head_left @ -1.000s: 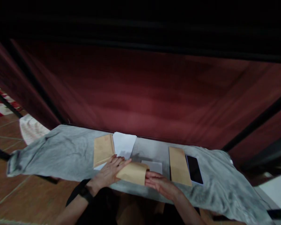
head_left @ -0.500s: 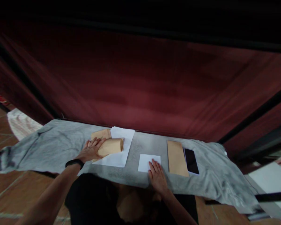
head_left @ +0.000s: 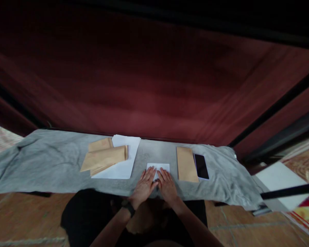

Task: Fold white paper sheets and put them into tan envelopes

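Observation:
A small white folded-looking sheet of paper [head_left: 158,165] lies flat on the grey cloth, partly hidden under both hands. My left hand [head_left: 145,185], with a dark band on the wrist, rests on its left half with fingers stretched out. On its right half lies my right hand [head_left: 167,184], fingers flat and extended. The two thumbs nearly meet at the paper's middle. To the left, several brown paper envelopes [head_left: 105,156] overlap a stack of white sheets [head_left: 130,161]. Right of my hands is another brown envelope [head_left: 186,164].
A phone [head_left: 201,167] with a dark screen lies beside the right-hand envelope. Grey cloth [head_left: 59,161] covers the narrow surface. A dark red panel [head_left: 144,96] rises behind it, and a black bar [head_left: 290,190] crosses at the right above a white board [head_left: 278,181].
My left hand has left the brown envelopes and moved right onto the small white paper. My right hand stays on that paper. The view has shifted slightly.

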### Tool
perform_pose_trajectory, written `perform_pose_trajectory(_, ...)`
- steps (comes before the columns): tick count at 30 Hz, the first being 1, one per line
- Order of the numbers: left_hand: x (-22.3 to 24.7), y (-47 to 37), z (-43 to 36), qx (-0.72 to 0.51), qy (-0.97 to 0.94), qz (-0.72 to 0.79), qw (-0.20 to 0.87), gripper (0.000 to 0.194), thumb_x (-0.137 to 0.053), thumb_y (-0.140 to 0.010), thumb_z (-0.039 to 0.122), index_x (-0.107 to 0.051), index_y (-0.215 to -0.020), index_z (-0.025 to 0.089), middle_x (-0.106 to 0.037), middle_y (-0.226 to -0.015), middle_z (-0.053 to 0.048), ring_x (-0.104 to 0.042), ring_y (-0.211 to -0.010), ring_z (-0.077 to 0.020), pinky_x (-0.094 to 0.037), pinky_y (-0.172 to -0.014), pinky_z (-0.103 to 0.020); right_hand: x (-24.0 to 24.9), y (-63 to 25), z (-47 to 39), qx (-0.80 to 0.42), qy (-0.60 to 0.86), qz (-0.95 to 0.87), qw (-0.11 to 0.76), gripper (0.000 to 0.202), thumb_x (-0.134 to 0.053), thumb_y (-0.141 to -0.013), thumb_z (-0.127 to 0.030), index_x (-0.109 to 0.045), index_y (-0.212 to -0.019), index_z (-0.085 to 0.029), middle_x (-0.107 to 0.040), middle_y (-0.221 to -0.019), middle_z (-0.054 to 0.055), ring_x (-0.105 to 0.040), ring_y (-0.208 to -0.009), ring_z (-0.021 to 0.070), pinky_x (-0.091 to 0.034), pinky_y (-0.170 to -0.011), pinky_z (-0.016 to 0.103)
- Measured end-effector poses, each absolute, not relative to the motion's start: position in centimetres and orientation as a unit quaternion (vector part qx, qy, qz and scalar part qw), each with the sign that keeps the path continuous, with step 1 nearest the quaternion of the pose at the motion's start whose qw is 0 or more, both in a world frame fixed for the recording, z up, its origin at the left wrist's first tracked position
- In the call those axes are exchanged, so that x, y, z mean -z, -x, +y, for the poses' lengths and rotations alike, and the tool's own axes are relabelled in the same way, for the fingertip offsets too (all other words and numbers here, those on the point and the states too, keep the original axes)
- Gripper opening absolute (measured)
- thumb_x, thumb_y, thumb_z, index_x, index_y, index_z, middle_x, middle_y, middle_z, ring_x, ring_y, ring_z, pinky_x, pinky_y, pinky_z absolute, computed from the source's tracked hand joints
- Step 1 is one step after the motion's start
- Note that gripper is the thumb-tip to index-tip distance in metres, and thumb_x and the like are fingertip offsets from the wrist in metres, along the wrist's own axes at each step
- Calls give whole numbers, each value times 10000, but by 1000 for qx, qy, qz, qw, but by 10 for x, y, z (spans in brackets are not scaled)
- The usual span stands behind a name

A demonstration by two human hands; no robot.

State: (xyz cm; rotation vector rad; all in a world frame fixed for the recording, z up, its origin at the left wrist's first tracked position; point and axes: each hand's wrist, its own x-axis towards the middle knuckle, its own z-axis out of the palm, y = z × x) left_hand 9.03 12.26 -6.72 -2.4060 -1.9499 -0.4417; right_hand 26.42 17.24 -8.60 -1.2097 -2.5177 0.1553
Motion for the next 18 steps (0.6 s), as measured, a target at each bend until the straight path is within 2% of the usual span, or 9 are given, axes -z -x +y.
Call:
perform_pose_trajectory(3,81,-102,129,147,744,-651,28,565,-368,-1029,421,-392,-1509,125,-462,-1528,-172,-400,-1445,-273,-356,-1167,-496,88,-271,174,-58,431,-882,181,478,-419,-1005,-223,-474,-1473,-149,-480,-1531,99,-409,-1432,198,-321,-1196,387)
perform_pose_trajectory(6,85,-98,130,159,740,-652,50,557,-395,-1016,409,-408,-1507,146,-473,-1523,-154,-420,-1433,-270,-366,-1165,-485,85,-281,184,-64,446,-871,196,486,-428,-972,-177,-506,-1452,-158,-498,-1518,101,-419,-1424,198,-334,-1186,387)
perform_pose_trajectory(9,83,-97,128,168,737,-653,50,573,-405,-1007,423,-407,-1511,150,-463,-1531,-145,-409,-1439,-274,-361,-1172,-486,75,-295,202,-44,492,-845,204,545,-416,-939,-141,-459,-1482,-135,-437,-1556,132,-369,-1455,253,-313,-1184,461)
perform_pose_trajectory(13,80,-101,128,174,732,-658,35,585,-401,-1002,429,-416,-1509,138,-441,-1542,-147,-387,-1451,-287,-338,-1186,-505,64,-316,226,-16,606,-777,170,603,-448,-917,-173,-389,-1495,-12,-338,-1583,244,-332,-1463,342,-283,-1170,497)
perform_pose_trajectory(15,79,-102,128,176,729,-661,32,580,-406,-1000,421,-427,-1501,130,-440,-1543,-147,-385,-1452,-286,-332,-1190,-501,61,-324,234,-12,627,-763,158,625,-463,-909,-202,-378,-1493,3,-363,-1562,265,-365,-1436,368,-316,-1138,501)
perform_pose_trajectory(18,78,-102,128,179,728,-661,28,580,-416,-996,423,-439,-1492,123,-440,-1543,-147,-385,-1452,-285,-328,-1194,-495,60,-329,240,-7,633,-757,164,632,-463,-900,-218,-378,-1502,-44,-429,-1533,236,-425,-1389,364,-364,-1090,487)
